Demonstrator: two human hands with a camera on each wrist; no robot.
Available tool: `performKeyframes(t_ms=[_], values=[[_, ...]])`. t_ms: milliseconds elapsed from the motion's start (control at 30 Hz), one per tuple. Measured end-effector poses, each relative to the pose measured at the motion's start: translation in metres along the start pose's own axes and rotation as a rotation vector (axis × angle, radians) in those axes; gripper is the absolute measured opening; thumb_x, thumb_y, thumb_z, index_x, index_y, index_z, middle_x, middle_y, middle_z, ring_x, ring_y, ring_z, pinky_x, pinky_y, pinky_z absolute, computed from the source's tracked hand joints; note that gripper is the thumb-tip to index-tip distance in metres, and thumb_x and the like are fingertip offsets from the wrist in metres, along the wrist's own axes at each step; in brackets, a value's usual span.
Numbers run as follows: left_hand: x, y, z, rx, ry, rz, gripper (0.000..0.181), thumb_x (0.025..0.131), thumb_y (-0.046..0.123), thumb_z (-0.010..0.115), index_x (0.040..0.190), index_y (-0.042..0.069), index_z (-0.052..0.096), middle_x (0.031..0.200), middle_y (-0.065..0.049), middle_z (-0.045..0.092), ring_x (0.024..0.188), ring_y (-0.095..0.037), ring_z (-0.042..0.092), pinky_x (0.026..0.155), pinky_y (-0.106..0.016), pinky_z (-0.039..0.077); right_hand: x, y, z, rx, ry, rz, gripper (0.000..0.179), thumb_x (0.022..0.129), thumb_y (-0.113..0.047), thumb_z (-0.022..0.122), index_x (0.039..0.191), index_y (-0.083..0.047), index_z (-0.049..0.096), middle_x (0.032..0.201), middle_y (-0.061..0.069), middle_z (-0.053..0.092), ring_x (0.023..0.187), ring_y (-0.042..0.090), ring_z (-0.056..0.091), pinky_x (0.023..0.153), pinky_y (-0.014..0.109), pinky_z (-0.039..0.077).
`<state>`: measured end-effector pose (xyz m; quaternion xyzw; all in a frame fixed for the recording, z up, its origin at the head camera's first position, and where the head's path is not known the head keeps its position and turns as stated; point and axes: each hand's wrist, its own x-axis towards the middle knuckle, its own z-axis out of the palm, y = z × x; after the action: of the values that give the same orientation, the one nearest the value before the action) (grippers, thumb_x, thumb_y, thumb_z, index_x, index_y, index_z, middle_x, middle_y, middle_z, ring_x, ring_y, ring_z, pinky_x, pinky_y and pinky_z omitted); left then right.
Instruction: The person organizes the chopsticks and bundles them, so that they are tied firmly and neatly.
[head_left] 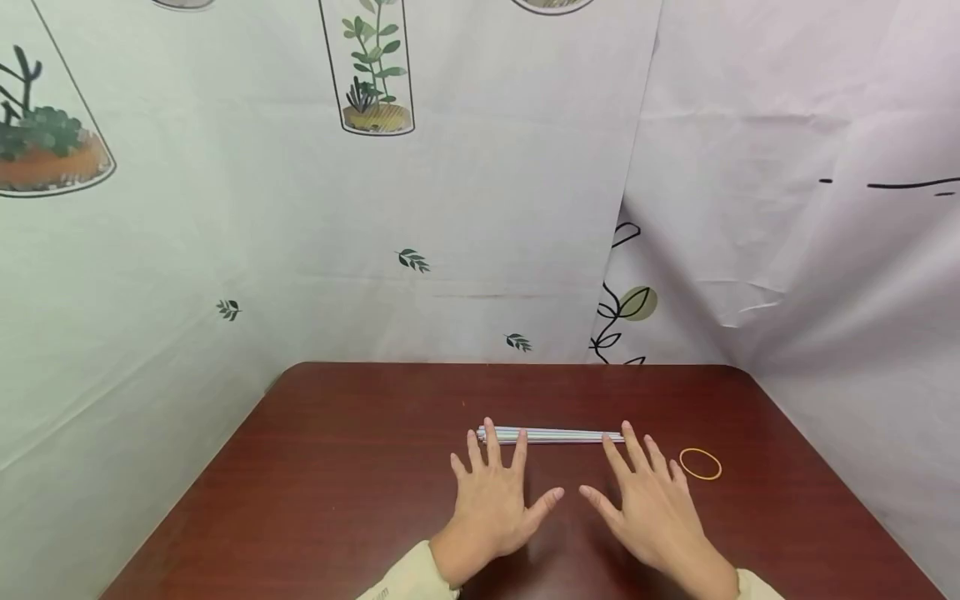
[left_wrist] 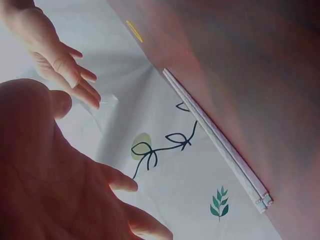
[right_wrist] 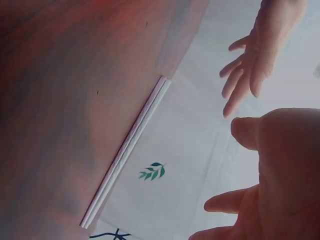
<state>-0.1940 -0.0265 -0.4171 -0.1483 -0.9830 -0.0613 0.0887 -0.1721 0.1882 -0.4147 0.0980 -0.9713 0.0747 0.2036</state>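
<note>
A slim bundle of pale chopsticks (head_left: 562,436) lies crosswise on the table, its thicker ends at the left and its thinner tips at the right. My left hand (head_left: 491,504) has its fingers spread and overlaps the thick ends in the head view. The right hand (head_left: 656,508), also spread with palm down, has its fingertips by the thin tips. Both wrist views show the hands raised, with nothing in them; the chopsticks (left_wrist: 215,135) lie apart from the fingers there. Just right of the right hand is a thin yellow rubber band (head_left: 701,478).
The dark red-brown table (head_left: 337,467) has rounded far corners. White cloth (head_left: 487,208) printed with plants and leaves hangs behind it and along both sides.
</note>
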Motion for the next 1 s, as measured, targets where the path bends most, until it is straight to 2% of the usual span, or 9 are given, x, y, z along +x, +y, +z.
performKeyframes(t_ms=[133,300,433,567,700,833,1000], values=[[0.009,-0.006,-0.002,-0.024,0.007,-0.002,0.095,0.087,0.083,0.022,0.157,0.019,0.03,0.157,-0.031,0.021,0.139,-0.055,0.027,0.102,-0.072,0.03,0.006,0.004,-0.001,0.015,0.005,0.01,0.074,0.089,-0.061,0.06,0.142,-0.01,0.054,0.151,0.024,0.041,0.13,0.052,0.043,0.095,0.071,0.036],[0.03,-0.02,-0.001,-0.14,0.001,-0.051,0.095,0.087,0.081,0.031,0.155,0.014,0.034,0.154,-0.033,0.026,0.134,-0.057,0.035,0.101,-0.067,0.034,0.02,0.012,-0.001,0.053,-0.015,0.075,0.076,0.089,-0.062,0.059,0.142,-0.007,0.053,0.143,0.031,0.045,0.113,0.06,0.051,0.087,0.069,0.042],[0.049,-0.032,0.002,-0.218,-0.018,-0.077,0.094,0.088,0.078,0.037,0.154,0.011,0.035,0.153,-0.034,0.028,0.132,-0.057,0.037,0.101,-0.065,0.037,0.036,0.023,0.003,0.126,-0.103,0.149,0.08,0.09,-0.061,0.059,0.142,-0.001,0.049,0.136,0.035,0.047,0.105,0.059,0.052,0.083,0.066,0.044],[0.067,-0.043,0.006,-0.327,-0.045,-0.094,0.09,0.088,0.073,0.045,0.152,0.011,0.037,0.153,-0.032,0.03,0.133,-0.055,0.038,0.1,-0.066,0.036,0.051,0.034,0.009,0.218,-0.198,0.22,0.084,0.089,-0.062,0.058,0.142,0.002,0.046,0.134,0.037,0.044,0.106,0.059,0.048,0.082,0.066,0.042],[0.079,-0.053,0.012,-0.479,-0.06,-0.088,0.08,0.088,0.056,0.061,0.151,0.011,0.039,0.152,-0.03,0.033,0.133,-0.056,0.037,0.098,-0.07,0.036,0.063,0.045,0.017,0.275,-0.231,0.269,0.087,0.087,-0.058,0.063,0.141,0.006,0.042,0.131,0.04,0.039,0.111,0.061,0.038,0.082,0.067,0.04],[0.089,-0.064,0.018,-0.581,-0.113,-0.037,0.082,0.086,0.037,0.07,0.153,0.009,0.033,0.155,-0.033,0.024,0.136,-0.061,0.026,0.101,-0.071,0.032,0.075,0.055,0.028,0.369,-0.278,0.305,0.086,0.084,-0.049,0.07,0.139,0.01,0.04,0.128,0.041,0.039,0.111,0.058,0.033,0.082,0.064,0.04],[0.097,-0.076,0.022,-0.624,-0.269,-0.002,0.1,0.079,0.022,0.08,0.157,0.005,0.019,0.156,-0.039,-0.001,0.139,-0.063,0.01,0.106,-0.071,0.023,0.089,0.06,0.044,0.487,-0.296,0.382,0.075,0.084,-0.037,0.073,0.133,0.011,0.042,0.123,0.038,0.045,0.108,0.057,0.036,0.085,0.062,0.036]])
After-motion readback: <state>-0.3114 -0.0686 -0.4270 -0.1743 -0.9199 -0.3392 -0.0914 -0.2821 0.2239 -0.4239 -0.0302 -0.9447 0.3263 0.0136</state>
